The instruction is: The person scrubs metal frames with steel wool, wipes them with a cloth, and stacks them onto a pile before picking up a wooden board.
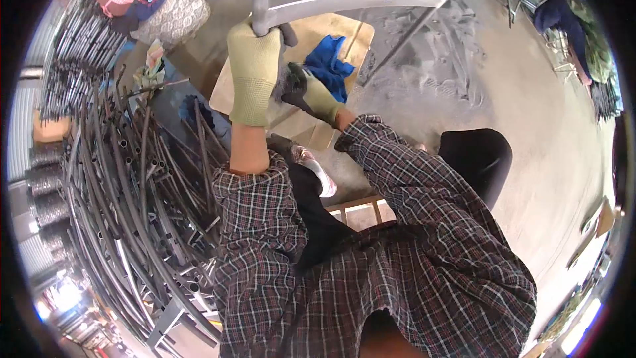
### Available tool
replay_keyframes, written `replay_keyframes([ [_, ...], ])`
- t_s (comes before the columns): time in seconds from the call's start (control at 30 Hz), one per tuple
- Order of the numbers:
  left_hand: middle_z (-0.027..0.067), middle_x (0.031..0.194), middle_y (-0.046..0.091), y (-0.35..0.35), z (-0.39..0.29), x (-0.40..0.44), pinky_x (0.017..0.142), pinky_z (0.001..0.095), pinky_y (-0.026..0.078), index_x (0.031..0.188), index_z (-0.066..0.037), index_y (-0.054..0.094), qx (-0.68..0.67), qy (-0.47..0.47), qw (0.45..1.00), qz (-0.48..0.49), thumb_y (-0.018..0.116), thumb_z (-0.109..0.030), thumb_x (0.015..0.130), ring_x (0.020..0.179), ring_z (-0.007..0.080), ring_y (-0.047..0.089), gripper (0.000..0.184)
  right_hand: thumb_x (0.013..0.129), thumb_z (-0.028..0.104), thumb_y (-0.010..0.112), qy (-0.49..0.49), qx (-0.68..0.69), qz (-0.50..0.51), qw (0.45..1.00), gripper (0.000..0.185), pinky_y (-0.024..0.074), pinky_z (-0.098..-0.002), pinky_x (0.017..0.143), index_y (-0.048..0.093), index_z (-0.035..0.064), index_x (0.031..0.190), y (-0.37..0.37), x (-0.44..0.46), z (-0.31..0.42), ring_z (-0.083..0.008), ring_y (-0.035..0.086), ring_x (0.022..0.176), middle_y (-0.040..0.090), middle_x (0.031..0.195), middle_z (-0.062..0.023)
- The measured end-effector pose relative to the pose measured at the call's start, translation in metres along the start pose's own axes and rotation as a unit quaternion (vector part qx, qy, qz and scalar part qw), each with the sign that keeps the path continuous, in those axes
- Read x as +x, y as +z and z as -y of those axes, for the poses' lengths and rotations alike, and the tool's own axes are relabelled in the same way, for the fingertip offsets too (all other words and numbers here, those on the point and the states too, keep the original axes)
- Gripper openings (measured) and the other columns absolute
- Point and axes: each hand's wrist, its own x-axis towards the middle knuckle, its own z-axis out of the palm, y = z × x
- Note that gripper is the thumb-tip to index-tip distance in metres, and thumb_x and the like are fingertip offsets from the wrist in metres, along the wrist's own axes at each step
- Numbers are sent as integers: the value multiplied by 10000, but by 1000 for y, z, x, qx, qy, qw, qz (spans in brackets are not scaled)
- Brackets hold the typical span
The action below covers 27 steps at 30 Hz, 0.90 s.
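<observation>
The left hand (254, 56) clenches one metal frame (351, 4) above the far-left corner of one tan board (315, 26). Beside one blue cloth (329, 66) near the board's right edge, the right hand (310, 95) curls, its grip unclear.

Pic was bright overall w/ heavy fisheye: blk corners, edges bowed & soft, purple fringe lower rt. White glare blew out spots lower L and lower rt. Floor (550, 159) at rt looked washed out, pipes (132, 179) at L darker. Shirt (450, 225) checks, bottom ctr, were fairly sharp.
</observation>
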Motion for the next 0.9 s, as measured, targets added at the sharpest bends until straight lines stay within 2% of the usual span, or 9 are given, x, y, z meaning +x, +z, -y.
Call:
replay_keyframes([
  [0.07,-12,508,485,-5,2,2,414,251,294,665,3,628,6,-32,999,2,501,0,802,439,59,417,187,794,181,707,-10,-240,-33,970,646,480,-400,936,442,-21,1347,-4,-2,-15,-348,573,1131,559,1258,-195],
  [0.13,-11,508,492,-12,5,3,418,255,307,674,3,631,-16,-62,998,17,503,-3,801,439,64,420,180,791,182,622,49,-248,-55,966,564,459,-437,940,485,-1,1306,-19,-5,-29,-404,559,1091,536,1261,-237],
  [0.3,0,507,504,-10,7,5,404,265,291,646,-6,622,12,7,1000,-16,501,2,773,419,65,401,176,734,101,615,4,-459,-117,880,494,465,-448,910,568,16,1218,-31,-3,-55,-413,570,1058,566,1230,-238],
  [0.4,8,508,509,-7,1,4,406,267,297,640,-11,619,14,-16,1000,-14,490,12,765,422,66,411,181,708,112,650,18,-510,-32,860,482,485,-464,851,615,41,1183,-32,-5,-76,-413,598,978,627,1113,-227],
  [0.5,9,509,515,-9,5,3,410,267,306,648,-15,611,4,-46,999,-9,475,26,767,425,70,427,185,752,114,668,17,-373,-84,924,327,496,-414,831,670,21,1066,-49,-8,-67,-308,643,907,680,975,-160],
  [0.57,9,507,517,-9,2,2,410,267,309,655,-19,606,4,-46,999,-7,469,35,769,421,73,433,187,788,78,645,40,-43,-191,980,283,507,-361,815,676,-1,1058,-64,-15,-46,-244,648,880,690,945,-122],
  [0.63,19,510,519,-8,-3,1,412,277,320,660,-20,599,11,-53,998,-16,476,39,766,416,90,442,173,842,18,580,43,177,-261,948,254,506,-275,797,660,-33,1078,-87,-27,-7,-146,619,886,679,984,-71],
  [0.77,61,532,518,-8,-3,-1,465,317,387,673,-7,587,69,-25,997,-19,502,37,750,458,142,504,124,859,28,502,-136,193,-322,917,354,485,-329,921,583,-55,1193,-125,-54,124,-216,614,1042,638,1153,-133],
  [0.9,129,575,563,6,-23,-15,516,339,428,718,21,628,116,-10,993,-4,549,-24,766,531,172,578,104,810,80,571,-293,-67,-284,910,378,463,-364,930,586,-17,1175,-129,-28,202,-270,585,1059,605,1149,-161],
])
